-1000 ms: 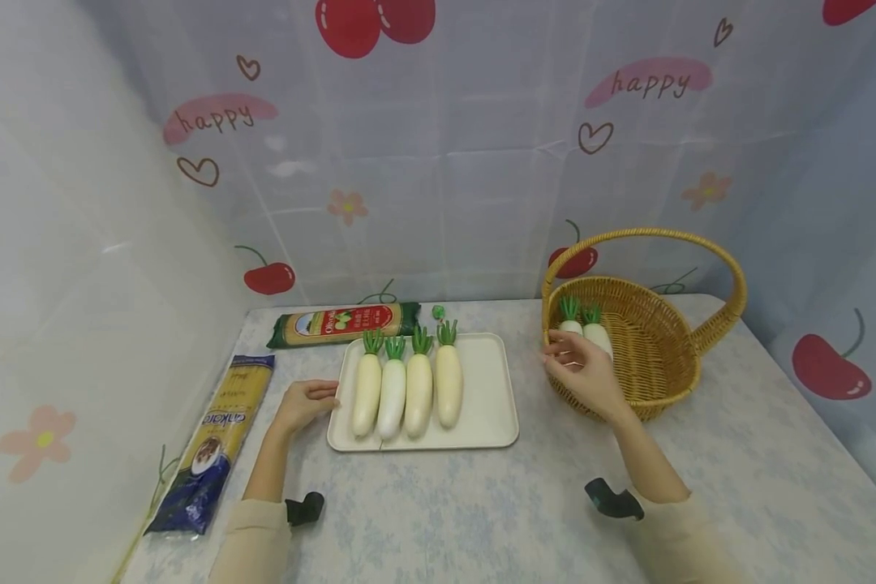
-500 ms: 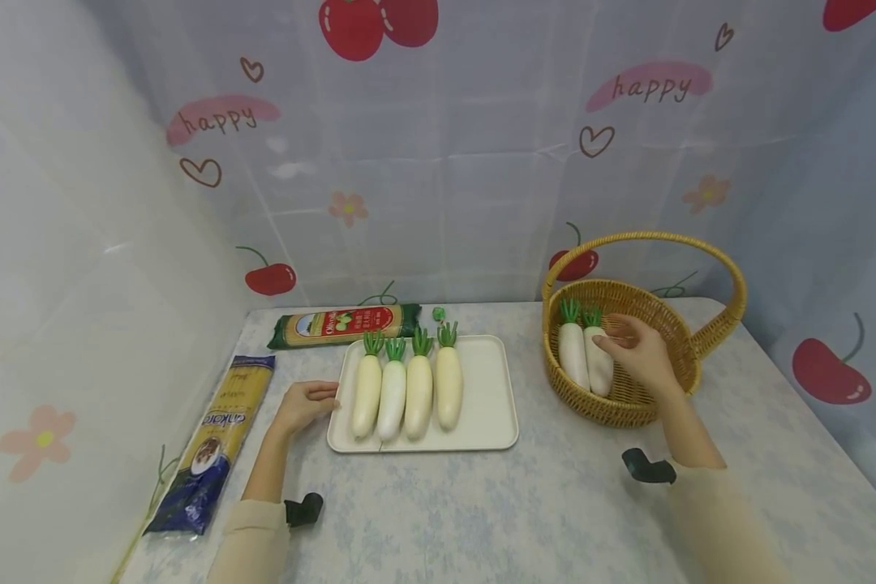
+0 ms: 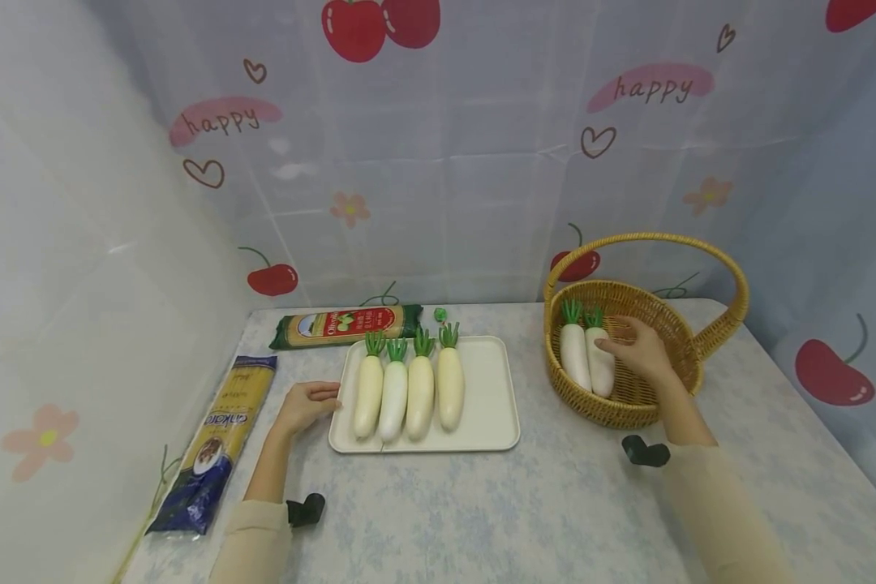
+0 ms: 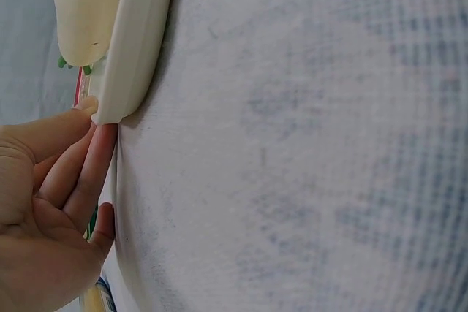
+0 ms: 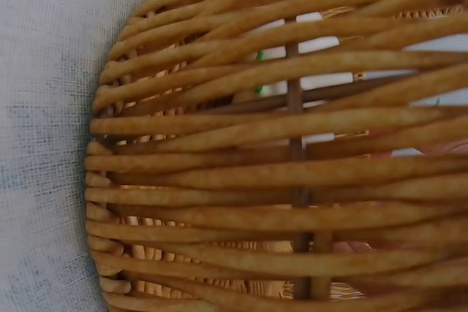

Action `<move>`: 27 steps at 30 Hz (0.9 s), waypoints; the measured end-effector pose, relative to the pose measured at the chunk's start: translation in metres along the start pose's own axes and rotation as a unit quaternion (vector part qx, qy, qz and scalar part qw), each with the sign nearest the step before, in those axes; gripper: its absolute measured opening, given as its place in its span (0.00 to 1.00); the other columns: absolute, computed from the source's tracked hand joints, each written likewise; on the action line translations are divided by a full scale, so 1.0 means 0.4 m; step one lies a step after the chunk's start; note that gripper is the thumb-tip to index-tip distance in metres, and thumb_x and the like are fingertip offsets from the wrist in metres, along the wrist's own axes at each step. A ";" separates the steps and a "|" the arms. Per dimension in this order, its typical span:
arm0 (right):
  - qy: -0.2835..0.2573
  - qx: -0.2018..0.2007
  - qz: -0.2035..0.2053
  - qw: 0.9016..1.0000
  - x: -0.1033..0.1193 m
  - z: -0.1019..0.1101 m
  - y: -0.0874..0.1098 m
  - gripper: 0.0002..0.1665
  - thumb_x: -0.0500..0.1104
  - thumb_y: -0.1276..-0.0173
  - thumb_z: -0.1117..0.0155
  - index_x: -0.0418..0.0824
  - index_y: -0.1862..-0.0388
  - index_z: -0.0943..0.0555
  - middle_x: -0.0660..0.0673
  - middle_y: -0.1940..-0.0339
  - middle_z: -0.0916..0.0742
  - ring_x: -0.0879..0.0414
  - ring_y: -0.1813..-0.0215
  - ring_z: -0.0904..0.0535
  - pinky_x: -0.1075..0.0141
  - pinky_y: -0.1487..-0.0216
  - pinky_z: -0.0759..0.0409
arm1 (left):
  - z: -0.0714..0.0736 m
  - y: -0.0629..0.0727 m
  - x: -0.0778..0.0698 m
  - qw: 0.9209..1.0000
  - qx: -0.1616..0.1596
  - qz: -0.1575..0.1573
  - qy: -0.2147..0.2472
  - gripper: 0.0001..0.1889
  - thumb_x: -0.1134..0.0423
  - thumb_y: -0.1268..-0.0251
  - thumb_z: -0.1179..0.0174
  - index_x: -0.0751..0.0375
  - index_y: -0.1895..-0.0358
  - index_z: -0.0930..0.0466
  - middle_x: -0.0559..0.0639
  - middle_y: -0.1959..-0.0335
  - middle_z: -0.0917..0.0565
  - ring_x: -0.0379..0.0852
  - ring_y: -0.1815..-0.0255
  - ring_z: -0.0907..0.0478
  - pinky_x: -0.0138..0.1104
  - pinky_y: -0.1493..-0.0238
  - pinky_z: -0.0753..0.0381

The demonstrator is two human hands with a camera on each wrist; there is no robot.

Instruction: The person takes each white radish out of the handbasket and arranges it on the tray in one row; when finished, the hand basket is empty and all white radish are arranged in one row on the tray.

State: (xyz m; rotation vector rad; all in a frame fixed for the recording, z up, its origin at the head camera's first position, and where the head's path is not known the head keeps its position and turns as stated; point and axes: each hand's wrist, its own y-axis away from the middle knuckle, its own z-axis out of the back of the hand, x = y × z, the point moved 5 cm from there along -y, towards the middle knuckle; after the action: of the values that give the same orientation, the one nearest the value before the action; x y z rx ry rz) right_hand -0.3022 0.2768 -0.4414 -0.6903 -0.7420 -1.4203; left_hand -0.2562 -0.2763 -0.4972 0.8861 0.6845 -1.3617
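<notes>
My left hand [image 3: 305,405] pinches the left edge of a cream tray [image 3: 485,405]; in the left wrist view the thumb [image 4: 86,106] lies on the rim with fingers beneath. Several white radishes [image 3: 449,389] with green tops lie side by side on that tray. Inside a wicker basket [image 3: 606,412] on the right, two more white radishes lean together. My right hand [image 3: 644,353] reaches over the basket, thumb right at the side of the right-hand radish [image 3: 601,365], fingers loosely bent beside it. The right wrist view shows mostly woven basket wall [image 5: 292,173], hiding the fingertips.
A green-ended pasta pack [image 3: 346,324] lies behind the tray. At the left lies a blue and yellow pasta pack [image 3: 219,438]. The basket's tall handle [image 3: 650,237] arches over its opening. A small green object [image 3: 440,314] sits near the back edge.
My right hand has moved from the basket's left rim rightward into the basket, beside the right-hand radish. Over the last half second it barely moves. The left hand stays at the tray.
</notes>
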 end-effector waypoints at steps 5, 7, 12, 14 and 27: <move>0.020 0.034 -0.021 0.999 -0.015 -0.004 -0.017 0.48 0.52 0.34 0.39 0.27 0.28 0.49 0.20 0.34 0.38 0.27 0.35 0.40 0.39 0.42 0.32 | -0.001 -0.002 0.001 1.000 -0.003 0.001 0.000 0.20 0.69 0.41 0.37 0.77 0.47 0.24 0.68 0.52 0.19 0.59 0.50 0.20 0.39 0.52 0.20; 0.029 0.049 -0.027 0.998 -0.018 -0.006 -0.023 0.50 0.52 0.34 0.38 0.26 0.27 0.51 0.20 0.34 0.39 0.27 0.35 0.40 0.40 0.42 0.32 | -0.001 -0.003 0.002 1.000 -0.004 0.001 0.000 0.20 0.70 0.41 0.37 0.77 0.47 0.24 0.68 0.52 0.19 0.59 0.50 0.20 0.39 0.53 0.20; 0.013 0.091 -0.033 0.995 -0.025 -0.013 -0.033 0.53 0.50 0.34 0.38 0.26 0.27 0.56 0.19 0.34 0.40 0.27 0.36 0.39 0.44 0.45 0.27 | -0.003 -0.003 0.002 1.000 -0.005 0.007 0.002 0.20 0.70 0.42 0.37 0.77 0.47 0.23 0.68 0.52 0.19 0.58 0.51 0.20 0.39 0.53 0.20; -0.005 0.108 -0.031 0.994 -0.028 -0.014 -0.036 0.53 0.48 0.34 0.37 0.27 0.26 0.58 0.18 0.34 0.40 0.27 0.36 0.38 0.45 0.47 0.25 | -0.005 -0.002 0.002 1.000 -0.002 0.004 0.003 0.20 0.70 0.41 0.37 0.77 0.47 0.24 0.68 0.52 0.19 0.58 0.51 0.20 0.38 0.53 0.20; 0.010 0.153 -0.016 0.988 -0.047 -0.031 -0.046 0.57 0.48 0.36 0.35 0.27 0.26 0.61 0.18 0.32 0.48 0.28 0.40 0.34 0.53 0.56 0.19 | -0.005 -0.002 0.002 1.000 0.005 -0.012 0.014 0.21 0.70 0.41 0.38 0.79 0.46 0.25 0.70 0.51 0.20 0.60 0.51 0.20 0.35 0.57 0.19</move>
State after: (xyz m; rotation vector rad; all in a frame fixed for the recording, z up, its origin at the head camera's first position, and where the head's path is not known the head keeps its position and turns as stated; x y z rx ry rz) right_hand -0.3203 0.2776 -0.4640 -0.4271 -0.9350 -1.3047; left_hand -0.2566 -0.2750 -0.4992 0.9075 0.7127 -1.3778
